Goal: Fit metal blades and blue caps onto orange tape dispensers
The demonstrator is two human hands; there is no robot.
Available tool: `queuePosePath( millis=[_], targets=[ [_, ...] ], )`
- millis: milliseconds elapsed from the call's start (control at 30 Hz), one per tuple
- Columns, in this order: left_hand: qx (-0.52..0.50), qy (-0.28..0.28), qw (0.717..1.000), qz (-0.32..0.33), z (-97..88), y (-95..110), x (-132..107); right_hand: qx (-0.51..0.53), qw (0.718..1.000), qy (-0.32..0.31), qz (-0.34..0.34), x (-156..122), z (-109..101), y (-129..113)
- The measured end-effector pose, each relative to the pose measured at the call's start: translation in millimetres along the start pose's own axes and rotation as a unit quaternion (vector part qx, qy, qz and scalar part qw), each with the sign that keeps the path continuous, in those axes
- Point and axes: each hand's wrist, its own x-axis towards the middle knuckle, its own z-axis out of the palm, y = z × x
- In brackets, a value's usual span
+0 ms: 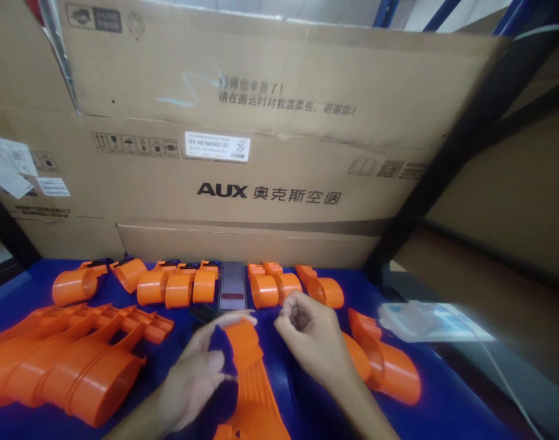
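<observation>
An orange plastic part (249, 373) with a ribbed neck and a wider lower body stands in front of me at the bottom middle. My left hand (194, 373) is curled about its upper end from the left, one finger reaching behind the top. To the right, apart from that part, my right hand (311, 336) is raised with thumb and fingers curled together in a pinch. Whatever sits between those fingertips, if anything, is too small to make out. A black piece (203, 315) lies just behind my left hand, partly covered by it.
Several orange ring-shaped parts (177, 288) line the back of the blue surface (169, 421), around a phone (232, 287). Nested orange parts (105, 379) lie at left, others (396, 373) at right. Behind rises an AUX cardboard sheet (279, 165); a clear plastic package (435, 321) lies right.
</observation>
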Motion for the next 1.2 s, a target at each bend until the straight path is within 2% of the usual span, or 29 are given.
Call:
queuePosePath(
  millis=[167,233,333,467,600,733,900,1067,1200],
  targets=[
    [0.082,0.021,0.995,0.051,0.4,-3,-1,0.132,0.991,-0.007,0.031,-2,5,-7],
    [0.055,0.019,0.997,0.048,2.3,-2,-1,0.19,0.981,-0.025,0.032,-4,4,-13],
    [-0.016,0.035,0.998,0.042,3.8,0,1,0.245,0.966,-0.083,0.023,-8,4,-20],
    [-0.063,0.078,0.994,0.043,4.2,1,4,0.259,0.955,-0.139,0.029,-13,9,-21],
    [-0.069,0.081,0.993,0.048,8.1,4,6,0.249,0.951,-0.18,0.04,-15,15,-14],
    [-0.05,0.09,0.993,0.058,10.8,6,8,0.265,0.955,-0.132,0.029,-15,19,-12],
    [-0.049,0.102,0.99,0.079,9.1,5,12,0.247,0.964,-0.1,0.022,-9,16,-10],
    [-0.012,0.148,0.981,0.122,7.3,2,15,0.2,0.977,-0.039,-0.057,-9,8,-11],
    [0.045,0.127,0.978,0.157,5.4,-1,15,0.168,0.978,-0.04,-0.121,-11,5,-15]
  ],
)
